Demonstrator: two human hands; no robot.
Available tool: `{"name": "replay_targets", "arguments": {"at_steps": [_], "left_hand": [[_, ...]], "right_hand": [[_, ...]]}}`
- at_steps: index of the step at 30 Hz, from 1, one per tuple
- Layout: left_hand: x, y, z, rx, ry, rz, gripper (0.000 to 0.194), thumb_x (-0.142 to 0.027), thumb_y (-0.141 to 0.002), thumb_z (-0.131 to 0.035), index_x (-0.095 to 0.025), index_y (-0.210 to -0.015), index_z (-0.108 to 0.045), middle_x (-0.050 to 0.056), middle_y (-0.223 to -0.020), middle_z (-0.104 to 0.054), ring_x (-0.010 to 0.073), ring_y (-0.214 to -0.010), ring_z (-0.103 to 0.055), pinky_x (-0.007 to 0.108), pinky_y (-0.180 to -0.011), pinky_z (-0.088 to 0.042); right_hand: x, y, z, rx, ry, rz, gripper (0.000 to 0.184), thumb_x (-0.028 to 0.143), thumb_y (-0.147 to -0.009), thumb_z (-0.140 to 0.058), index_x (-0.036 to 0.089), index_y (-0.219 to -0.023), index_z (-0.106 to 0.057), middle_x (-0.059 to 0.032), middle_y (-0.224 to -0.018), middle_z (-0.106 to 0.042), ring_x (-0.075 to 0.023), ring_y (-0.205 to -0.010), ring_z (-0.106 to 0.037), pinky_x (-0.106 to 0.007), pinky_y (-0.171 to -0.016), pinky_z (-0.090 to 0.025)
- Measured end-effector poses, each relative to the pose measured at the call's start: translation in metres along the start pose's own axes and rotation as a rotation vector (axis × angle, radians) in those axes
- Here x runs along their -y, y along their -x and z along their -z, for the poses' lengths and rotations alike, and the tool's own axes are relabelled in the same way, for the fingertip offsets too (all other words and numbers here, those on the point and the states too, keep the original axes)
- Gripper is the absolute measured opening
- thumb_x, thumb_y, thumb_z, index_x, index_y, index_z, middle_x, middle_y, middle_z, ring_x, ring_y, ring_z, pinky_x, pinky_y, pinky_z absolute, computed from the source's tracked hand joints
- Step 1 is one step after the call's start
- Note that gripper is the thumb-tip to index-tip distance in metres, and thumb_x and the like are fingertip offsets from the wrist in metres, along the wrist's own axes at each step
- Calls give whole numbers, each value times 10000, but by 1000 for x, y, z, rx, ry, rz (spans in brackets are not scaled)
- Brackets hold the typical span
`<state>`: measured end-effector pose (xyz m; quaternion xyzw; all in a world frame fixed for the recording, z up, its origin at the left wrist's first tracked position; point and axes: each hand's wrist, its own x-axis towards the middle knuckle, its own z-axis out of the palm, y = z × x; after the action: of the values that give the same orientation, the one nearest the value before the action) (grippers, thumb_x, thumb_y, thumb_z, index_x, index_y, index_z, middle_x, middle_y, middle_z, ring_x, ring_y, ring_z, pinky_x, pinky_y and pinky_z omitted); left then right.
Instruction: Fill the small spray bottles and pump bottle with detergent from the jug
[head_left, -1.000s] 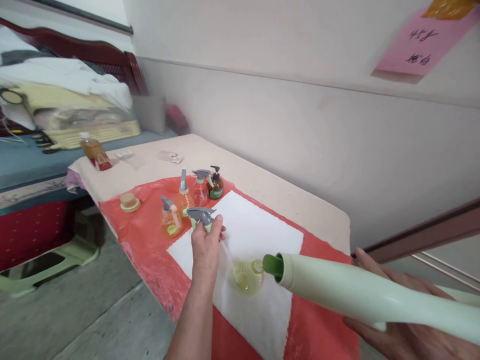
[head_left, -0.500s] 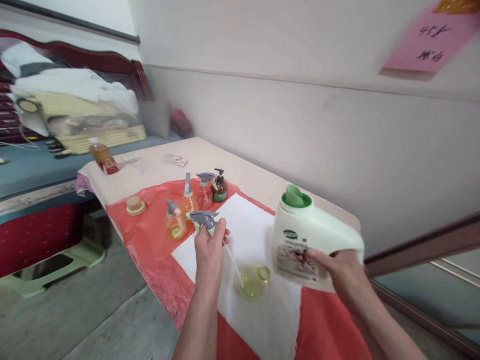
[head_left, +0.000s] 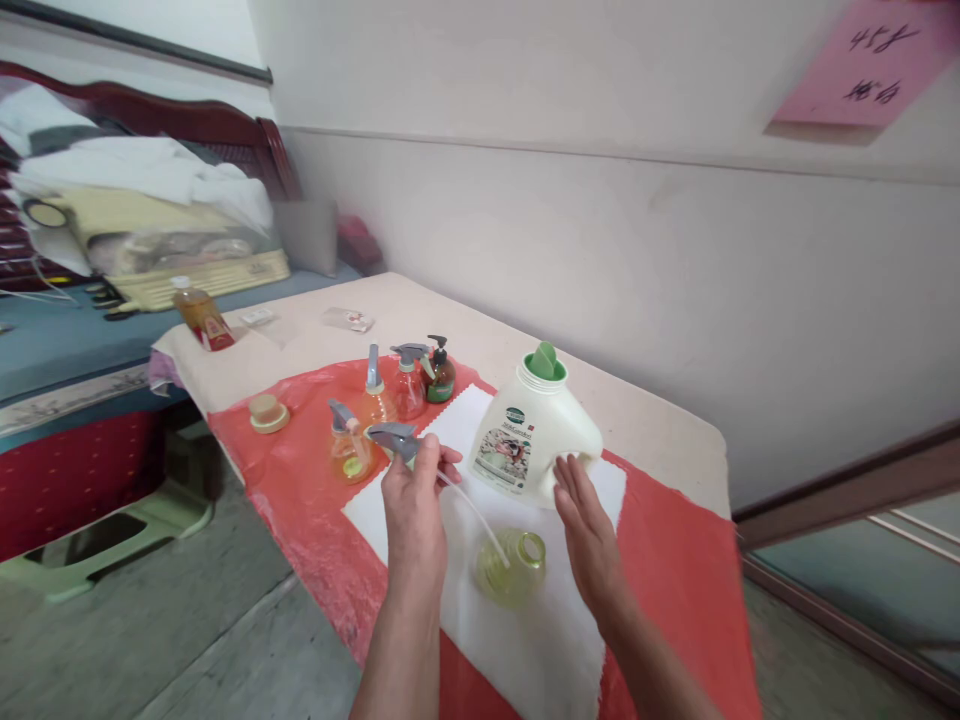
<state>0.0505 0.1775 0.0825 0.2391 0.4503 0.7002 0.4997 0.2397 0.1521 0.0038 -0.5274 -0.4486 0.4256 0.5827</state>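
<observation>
We see the pale-green plastic jug (head_left: 529, 435), lifted earlier, now upright on white cloth (head_left: 525, 655) at our one o'clock, green spout (head_left: 543, 362) upward; right grip (head_left: 589, 537) spread beside it, left grip (head_left: 412, 497) clasping a grey trigger sprayer (head_left: 392, 438).

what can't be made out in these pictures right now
Head view: the lower part of the spray head, partly covered by the left hand.
Head view: how full the white jug is, hidden by its opaque wall.
Head view: the finest print on its label, too small.
Head view: the top of the pink note, cut off by the picture's edge.
</observation>
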Motion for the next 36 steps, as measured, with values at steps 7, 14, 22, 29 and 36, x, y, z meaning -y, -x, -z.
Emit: {"name": "replay_targets", "arguments": {"at_steps": [7, 14, 22, 29, 36], "left_hand": [[-2, 19, -11, 27, 57, -143, 286, -454, -856, -528, -192, -757, -586, 20, -771, -645, 116, -641, -536, 260, -671, -432], [-6, 34, -17, 416, -335, -237, 194, -400, -810, -610, -209, -832, -640, 20, -806, -660, 157, -707, -575, 281, -706, -439], [6, 32, -24, 534, -453, -4, 323, -471, -823, -583, -200, -955, -699, 43, -887, -700, 204, -868, -606, 297, -791, -429], [15, 48, -35, 490, -221, 236, 378, -516, -794, -603, -169, -905, -708, 98, -954, -708, 222, -902, -633, 340, -834, -449], [30, 61, -39, 545, -17, 312, 295, -443, -823, -595, -171, -890, -687, 108, -1030, -706, 233, -973, -634, 353, -866, -449]], "right_hand": [[-35, 79, 11, 245, 238, -27, 847, 485, -773, -649, 302, -1465, -196, -89, -1560, -221, -303, -1422, -208, -533, -1142, -240], [-36, 63, -19, 211, 253, -38, 811, 365, -677, -741, 276, -1359, -312, -81, -1353, -489, -299, -1243, -469, -480, -1047, -395], [11, 66, 11, 73, 527, 118, 770, 334, -686, -714, 273, -1343, -318, -98, -1283, -531, -297, -1176, -528, -468, -958, -476], [13, 72, 28, -78, 713, 424, 660, 416, -730, -684, 266, -1292, -373, -122, -1205, -564, -297, -1062, -587, -458, -843, -538], [14, 75, 32, -157, 787, 577, 699, 382, -726, -694, 239, -1328, -368, -151, -1207, -558, -313, -1086, -565, -482, -848, -530]]}}
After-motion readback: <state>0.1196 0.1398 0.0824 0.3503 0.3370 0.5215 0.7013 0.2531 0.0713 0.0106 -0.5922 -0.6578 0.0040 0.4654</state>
